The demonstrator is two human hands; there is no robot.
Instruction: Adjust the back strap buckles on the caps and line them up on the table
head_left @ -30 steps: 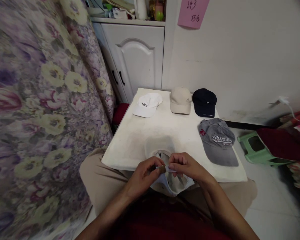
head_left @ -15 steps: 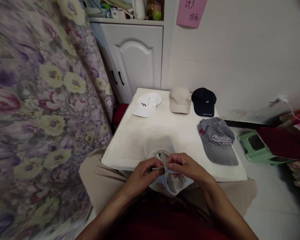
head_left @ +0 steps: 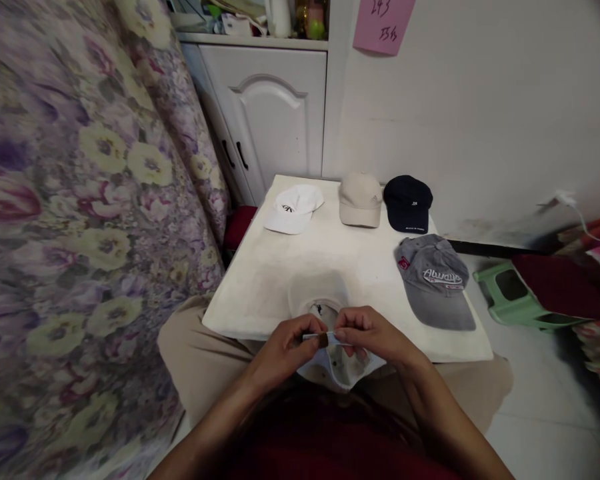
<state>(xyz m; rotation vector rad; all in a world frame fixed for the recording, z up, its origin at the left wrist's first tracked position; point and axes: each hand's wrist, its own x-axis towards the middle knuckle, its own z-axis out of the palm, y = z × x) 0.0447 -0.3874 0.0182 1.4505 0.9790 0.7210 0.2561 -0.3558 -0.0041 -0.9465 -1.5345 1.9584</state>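
A white cap (head_left: 320, 288) lies at the table's near edge, its brim pointing away from me and its back hanging over the edge towards my lap. My left hand (head_left: 293, 343) pinches the cap's back strap beside a small brass-coloured buckle (head_left: 323, 340). On the other side of the buckle, my right hand (head_left: 367, 331) grips the same strap between thumb and fingers. The strap is stretched level between both hands. Parts of the cap's opening are hidden behind my fingers.
On the white table (head_left: 260, 287) sit another white cap (head_left: 294, 209), a beige cap (head_left: 360, 200), a navy cap (head_left: 408, 204) and a grey cap (head_left: 435, 283). A green stool (head_left: 510, 287) stands at right. A floral curtain (head_left: 100, 233) hangs at left, before a white cabinet (head_left: 275, 113).
Both hands stay nearly in place on the strap. The buckle and the strap have shifted very slightly; the other caps lie as before.
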